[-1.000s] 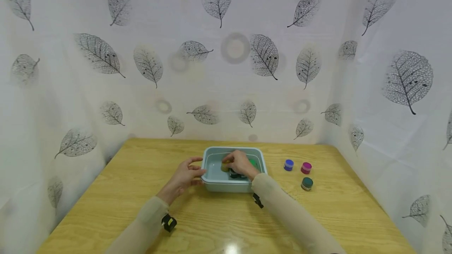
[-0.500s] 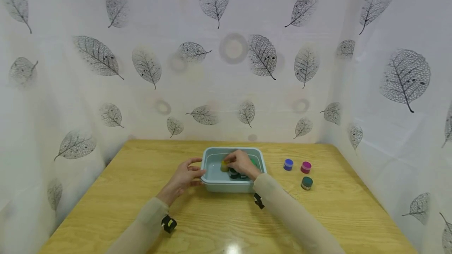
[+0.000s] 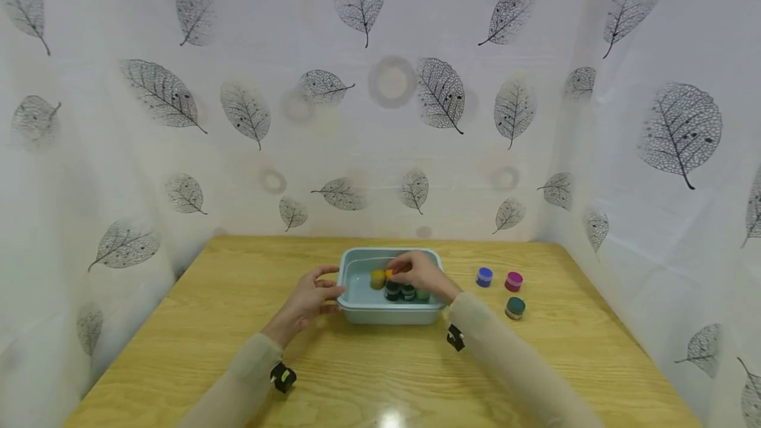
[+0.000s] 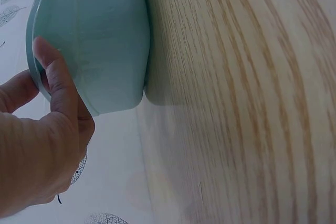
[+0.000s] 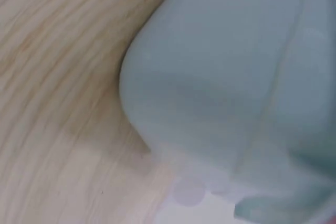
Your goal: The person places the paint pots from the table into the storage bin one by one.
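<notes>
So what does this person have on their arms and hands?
The left hand and right hand wear no gloves. The left sleeve and right sleeve are long and pale beige. Each cuff carries a small, boxy black device; the left device has a yellowish patch, unlike the right device.

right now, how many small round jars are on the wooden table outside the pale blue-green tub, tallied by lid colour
Small round jar with a blue lid: 1
Small round jar with a magenta lid: 1
Small round jar with a dark teal lid: 1
Total: 3
</notes>
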A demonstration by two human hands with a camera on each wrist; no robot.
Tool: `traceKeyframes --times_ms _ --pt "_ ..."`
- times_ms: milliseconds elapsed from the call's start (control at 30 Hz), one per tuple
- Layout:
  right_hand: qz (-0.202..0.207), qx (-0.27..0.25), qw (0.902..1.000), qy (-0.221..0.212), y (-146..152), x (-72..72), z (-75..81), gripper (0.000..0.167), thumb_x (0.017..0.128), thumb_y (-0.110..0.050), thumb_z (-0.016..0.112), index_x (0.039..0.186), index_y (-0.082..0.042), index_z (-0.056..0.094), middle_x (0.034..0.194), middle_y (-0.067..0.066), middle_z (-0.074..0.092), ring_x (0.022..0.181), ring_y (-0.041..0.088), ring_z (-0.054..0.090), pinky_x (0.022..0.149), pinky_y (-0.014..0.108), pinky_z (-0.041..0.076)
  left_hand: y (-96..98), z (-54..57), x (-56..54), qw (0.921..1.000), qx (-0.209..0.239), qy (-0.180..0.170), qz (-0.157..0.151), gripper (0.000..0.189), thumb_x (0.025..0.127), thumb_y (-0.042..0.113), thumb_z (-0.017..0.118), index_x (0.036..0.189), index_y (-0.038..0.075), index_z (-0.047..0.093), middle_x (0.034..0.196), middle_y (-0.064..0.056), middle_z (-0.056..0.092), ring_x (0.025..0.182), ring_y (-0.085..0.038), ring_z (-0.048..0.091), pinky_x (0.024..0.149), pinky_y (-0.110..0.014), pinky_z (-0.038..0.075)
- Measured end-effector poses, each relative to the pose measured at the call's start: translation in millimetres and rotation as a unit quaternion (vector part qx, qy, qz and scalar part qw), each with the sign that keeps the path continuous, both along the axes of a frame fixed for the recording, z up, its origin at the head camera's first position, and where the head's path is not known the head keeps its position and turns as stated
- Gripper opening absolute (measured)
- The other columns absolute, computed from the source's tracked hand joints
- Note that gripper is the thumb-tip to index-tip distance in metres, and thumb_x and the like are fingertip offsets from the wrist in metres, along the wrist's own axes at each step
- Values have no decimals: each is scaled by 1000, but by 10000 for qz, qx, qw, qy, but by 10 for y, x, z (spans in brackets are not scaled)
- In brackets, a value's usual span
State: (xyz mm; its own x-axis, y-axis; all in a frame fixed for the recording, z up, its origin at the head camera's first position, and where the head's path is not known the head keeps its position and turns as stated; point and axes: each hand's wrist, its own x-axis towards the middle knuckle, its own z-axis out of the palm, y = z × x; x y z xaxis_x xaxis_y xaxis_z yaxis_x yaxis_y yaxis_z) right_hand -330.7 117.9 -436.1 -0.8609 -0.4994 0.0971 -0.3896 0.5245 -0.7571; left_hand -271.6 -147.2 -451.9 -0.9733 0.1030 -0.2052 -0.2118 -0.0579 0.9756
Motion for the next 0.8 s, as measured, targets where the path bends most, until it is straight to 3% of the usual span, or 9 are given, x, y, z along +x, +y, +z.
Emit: traceKeyframes --times_ms 133,333,500,800 --pt "-112 -85 9997 -212 79 68 64 25 91 -9 69 114 -1 70 101 9 72 85 16 66 73 34 60 -1 -4 -1 10000 3 14 -26 56 90 -1 67 141 5 44 95 -7 56 84 -21 67 63 -28 59" --pt "-192 -442 9970 -598 187 141 102 28 93 -12 67 118 -1 68 108 13 71 95 29 67 79 47 60 -12 -18 -7 10000 -17 57 -39 55 90 -1 66 141 4 44 94 -7 55 83 -20 66 63 -27 59" --pt "-104 -621 9958 -658 300 177 146 29 93 -12 67 120 0 67 112 19 70 97 38 65 80 55 57 -25 6 -12 9999 0 85 -114 56 91 -1 65 142 4 42 94 -6 54 84 -21 67 65 -28 59" --pt "-397 -932 9918 -779 654 225 194 33 92 -17 69 119 1 66 102 12 69 92 44 60 73 45 58 -11 14 -9 9999 -41 60 -86 55 91 -1 65 142 4 43 94 -7 56 84 -22 67 64 -29 60"
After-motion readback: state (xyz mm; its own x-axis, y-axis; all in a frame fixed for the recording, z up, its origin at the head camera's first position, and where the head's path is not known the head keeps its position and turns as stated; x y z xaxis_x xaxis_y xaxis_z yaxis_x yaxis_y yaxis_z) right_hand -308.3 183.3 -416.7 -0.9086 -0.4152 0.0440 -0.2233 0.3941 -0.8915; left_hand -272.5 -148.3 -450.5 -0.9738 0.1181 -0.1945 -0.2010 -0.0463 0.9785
